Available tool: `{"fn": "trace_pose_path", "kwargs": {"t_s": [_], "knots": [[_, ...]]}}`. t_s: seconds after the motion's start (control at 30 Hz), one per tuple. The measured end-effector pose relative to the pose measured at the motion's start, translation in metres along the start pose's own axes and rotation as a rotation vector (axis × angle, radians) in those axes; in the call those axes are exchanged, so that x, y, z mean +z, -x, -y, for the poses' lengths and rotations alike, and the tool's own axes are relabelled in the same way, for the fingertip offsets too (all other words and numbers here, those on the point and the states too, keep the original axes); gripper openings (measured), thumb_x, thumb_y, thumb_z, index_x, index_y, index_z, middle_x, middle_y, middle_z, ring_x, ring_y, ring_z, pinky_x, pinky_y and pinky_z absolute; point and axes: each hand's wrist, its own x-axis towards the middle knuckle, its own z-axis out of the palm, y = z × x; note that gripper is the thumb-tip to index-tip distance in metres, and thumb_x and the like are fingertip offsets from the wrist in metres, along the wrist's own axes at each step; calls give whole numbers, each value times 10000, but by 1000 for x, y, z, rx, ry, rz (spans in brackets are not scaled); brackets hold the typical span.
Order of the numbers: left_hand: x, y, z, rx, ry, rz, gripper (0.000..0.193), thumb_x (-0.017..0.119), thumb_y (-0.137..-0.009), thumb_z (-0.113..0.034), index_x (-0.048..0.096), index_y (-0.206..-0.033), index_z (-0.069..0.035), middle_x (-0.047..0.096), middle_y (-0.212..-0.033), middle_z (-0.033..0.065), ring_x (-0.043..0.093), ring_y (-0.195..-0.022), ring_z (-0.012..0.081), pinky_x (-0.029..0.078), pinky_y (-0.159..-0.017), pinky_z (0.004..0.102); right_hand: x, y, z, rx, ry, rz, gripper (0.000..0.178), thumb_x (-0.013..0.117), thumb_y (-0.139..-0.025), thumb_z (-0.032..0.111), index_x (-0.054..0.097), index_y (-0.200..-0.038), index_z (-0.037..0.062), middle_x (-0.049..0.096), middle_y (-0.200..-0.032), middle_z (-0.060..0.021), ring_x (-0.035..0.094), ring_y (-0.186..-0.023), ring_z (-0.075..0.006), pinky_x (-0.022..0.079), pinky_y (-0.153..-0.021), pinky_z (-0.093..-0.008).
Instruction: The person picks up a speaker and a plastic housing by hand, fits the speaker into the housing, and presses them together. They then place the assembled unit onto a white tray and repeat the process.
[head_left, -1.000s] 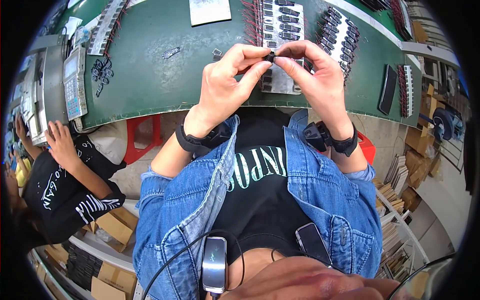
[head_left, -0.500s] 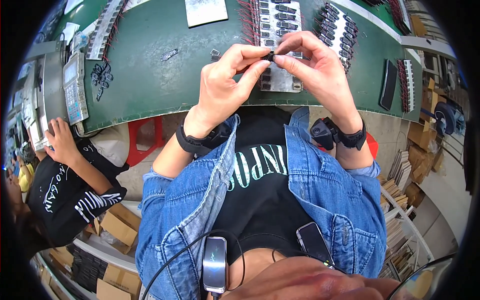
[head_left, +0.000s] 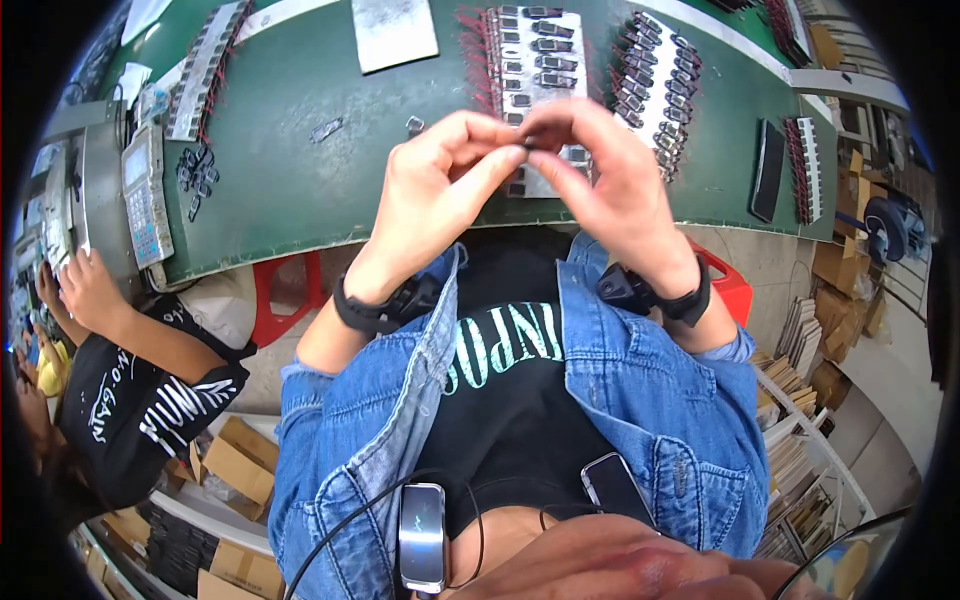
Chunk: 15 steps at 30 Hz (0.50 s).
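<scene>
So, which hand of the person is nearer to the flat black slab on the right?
Right. The right hand is left of the flat black slab, across some green tabletop; the left hand is farther left, beyond the right hand.

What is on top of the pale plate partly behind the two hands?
The pale plate bears small black parts in two columns, with red wires along its left edge. The left hand and right hand cover some of its nearer end; whatever lies there is hidden.

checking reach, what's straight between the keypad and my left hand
A cluster of small black parts lies on the table beside the keypad, in the head view.
</scene>
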Motion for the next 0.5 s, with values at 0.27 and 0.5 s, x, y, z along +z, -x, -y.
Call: {"fn": "trace_pose_path", "kwargs": {"t_s": [0.27,0.5], "knots": [[4,1,1,-28,-165,146,139,633,-956,-45,639,-1074,28,728,-875,60,679,-803,90,542,-723,233,-5,19,-2,66,45,-41,226,663,-878,-29,651,-1102,-3,670,-990,-69,665,-930,-145,548,-822,-283],[-2,-44,-5,138,-44,-67,153,630,-959,-69,649,-1081,21,716,-921,63,646,-879,75,507,-779,230,-35,9,-44,-161,650,-348,243,701,-845,11,684,-1086,27,678,-970,-81,661,-882,-215,523,-789,-310]]}}
